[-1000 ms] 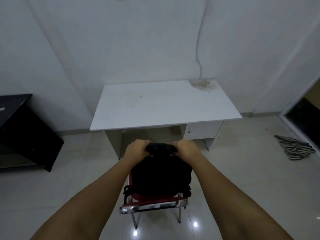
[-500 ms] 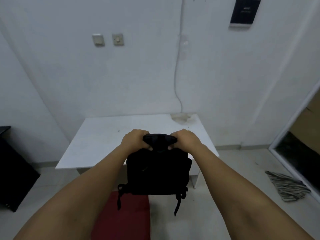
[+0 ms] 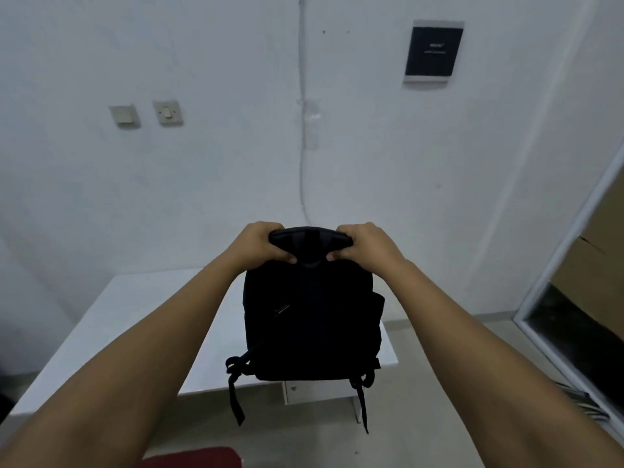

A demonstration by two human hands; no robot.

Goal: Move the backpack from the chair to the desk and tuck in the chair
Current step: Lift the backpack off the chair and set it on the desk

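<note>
Both hands, left hand (image 3: pixel 261 243) and right hand (image 3: pixel 363 243), clench the top of the black fabric backpack (image 3: pixel 312 319); it hangs upright, the white rectangular desk (image 3: pixel 135 319) just beyond and below.

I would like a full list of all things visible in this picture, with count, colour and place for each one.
backpack: one, black, held in the air in front of the desk, straps hanging down
desk: one, white, against the wall, behind the backpack
chair: one, red seat, only a part shows at the bottom edge
wall plates: two, pale, on the wall at upper left
wall panel: one, dark with a light frame, on the wall at upper right
cable: one, white, running down the wall to the desk
striped cloth: one, dark and light, on the floor at right
left hand: one, gripping the left end of the backpack's top
right hand: one, gripping the right end of the backpack's top
</note>
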